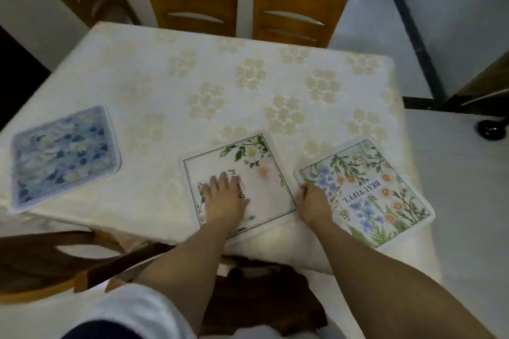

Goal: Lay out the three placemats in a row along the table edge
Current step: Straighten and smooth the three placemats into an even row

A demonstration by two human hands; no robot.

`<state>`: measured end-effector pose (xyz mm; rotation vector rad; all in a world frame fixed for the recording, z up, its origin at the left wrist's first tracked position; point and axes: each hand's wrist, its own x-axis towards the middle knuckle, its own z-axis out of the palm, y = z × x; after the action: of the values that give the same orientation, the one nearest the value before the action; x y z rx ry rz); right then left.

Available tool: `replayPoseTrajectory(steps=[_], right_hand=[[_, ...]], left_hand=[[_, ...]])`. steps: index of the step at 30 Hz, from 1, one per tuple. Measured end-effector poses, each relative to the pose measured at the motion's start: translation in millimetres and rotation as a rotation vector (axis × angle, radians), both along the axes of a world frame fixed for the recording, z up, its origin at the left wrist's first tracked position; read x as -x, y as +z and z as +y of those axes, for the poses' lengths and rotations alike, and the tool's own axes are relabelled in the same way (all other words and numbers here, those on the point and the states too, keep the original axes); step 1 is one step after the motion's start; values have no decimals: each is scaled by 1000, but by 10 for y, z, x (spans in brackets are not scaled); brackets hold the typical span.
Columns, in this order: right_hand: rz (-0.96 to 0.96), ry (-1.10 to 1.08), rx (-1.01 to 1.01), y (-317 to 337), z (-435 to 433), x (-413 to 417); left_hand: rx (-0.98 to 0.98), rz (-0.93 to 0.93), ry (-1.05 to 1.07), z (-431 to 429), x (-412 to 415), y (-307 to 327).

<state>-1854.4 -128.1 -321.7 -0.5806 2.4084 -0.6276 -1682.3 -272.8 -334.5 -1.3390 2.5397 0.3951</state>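
Note:
Three placemats lie along the near edge of the table [220, 77]. A blue floral placemat [64, 157] sits at the far left, its corner hanging over the edge. A white placemat with a green-leaf corner [256, 170] lies in the middle, and my left hand [224, 198] presses flat on it, fingers spread. A placemat with blue and orange flowers and the word BEAUTIFUL [369, 192] lies at the right. My right hand [314, 202] rests curled at that mat's left edge, fingers closed on the edge.
The table wears a cream cloth with pale flower prints. Two wooden chairs [242, 11] stand at the far side, another chair [55, 261] is near me at the left. A dark metal frame with a wheel [490, 129] stands on the floor at the right.

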Motion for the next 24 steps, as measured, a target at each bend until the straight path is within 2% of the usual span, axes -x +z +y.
replayPoseTrajectory(steps=[3, 6, 10, 12, 18, 21, 24], right_hand=[[57, 65, -15, -112, -206, -10], [162, 100, -86, -120, -362, -68], [60, 62, -2, -185, -360, -84], [98, 105, -24, -216, -332, -77], [193, 159, -127, -248, -399, -148], [257, 106, -171, -239, -428, -354], [185, 15, -244, -233, -469, -669]], left_hand=[[-153, 77, 310, -22, -322, 13], [-145, 129, 487, -10, -483, 63], [-194, 196, 936, -22, -395, 80], [-243, 213, 1031, -136, -440, 36], [-203, 434, 965, -570, -761, -136], [-185, 458, 825, -879, -740, -159], [-193, 510, 683, -1198, -776, -148]])
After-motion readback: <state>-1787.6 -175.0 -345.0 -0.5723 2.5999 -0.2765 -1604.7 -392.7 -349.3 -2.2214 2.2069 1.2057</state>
